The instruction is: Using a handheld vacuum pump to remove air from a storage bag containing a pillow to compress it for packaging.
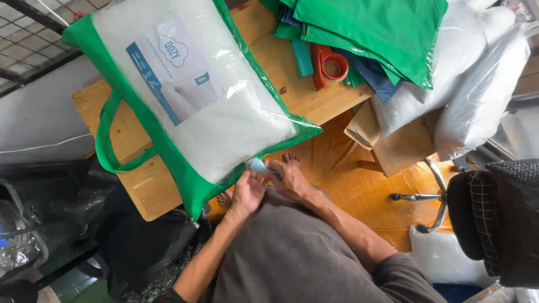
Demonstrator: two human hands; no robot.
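The big pillow bag (196,95) hangs over the desk's (140,191) front edge. Both hands, left (246,193) and right (291,180), pinch a small blue thing (257,165) at its corner. A tug might slide the bag off.

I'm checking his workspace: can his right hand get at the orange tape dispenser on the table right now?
Probably not without letting go. The right hand is at the small light-blue object by the bag's edge, and the big packed pillow bag lies between it and the orange tape dispenser.
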